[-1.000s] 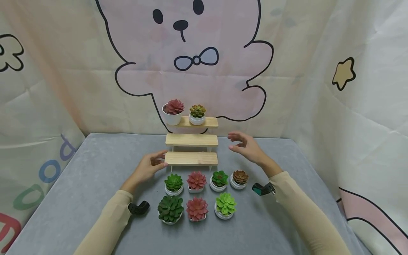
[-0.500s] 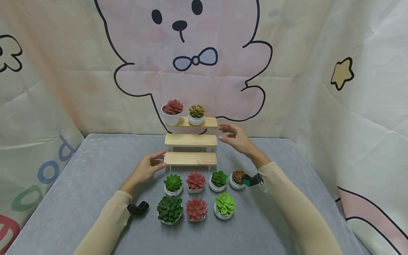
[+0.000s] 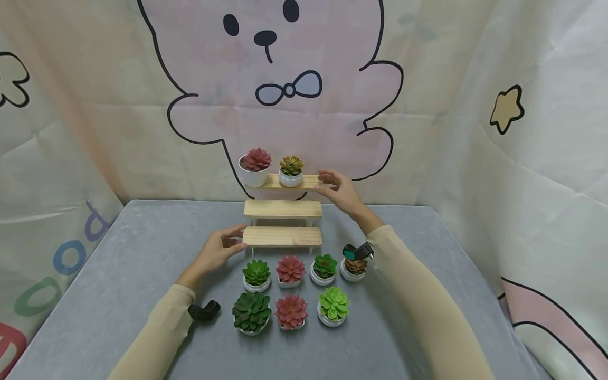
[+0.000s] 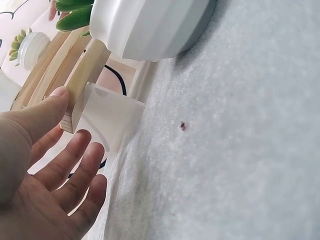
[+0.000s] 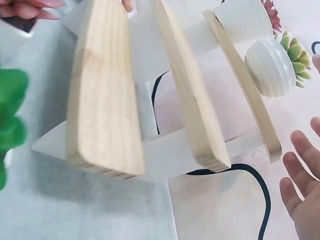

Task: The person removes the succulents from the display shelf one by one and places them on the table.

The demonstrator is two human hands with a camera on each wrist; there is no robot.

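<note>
The wooden stand (image 3: 283, 209) sits toward the far side of the grey table (image 3: 142, 243), its three shelves rising in steps in front of a printed curtain (image 3: 209, 58). On my head feed I see the left hand (image 3: 218, 250) at the left end of the bottom shelf (image 3: 282, 237); its thumb and index finger pinch that end, while my left wrist view shows the other three fingers spread loosely. The right hand (image 3: 343, 194) is open at the right end of the top shelf (image 3: 311, 182), holding nothing, its fingers gently bent. From my right wrist view its visible fingers are just beside the shelf; I can't tell whether the thumb touches it.

On the top shelf I see a red succulent (image 3: 255, 166) at the left and a smaller yellow-green succulent (image 3: 291, 171) near the middle. Seven potted plants stand in two rows before the stand, four behind three; a black wrist device (image 3: 358, 251) partly hides the brown succulent (image 3: 353, 268).
</note>
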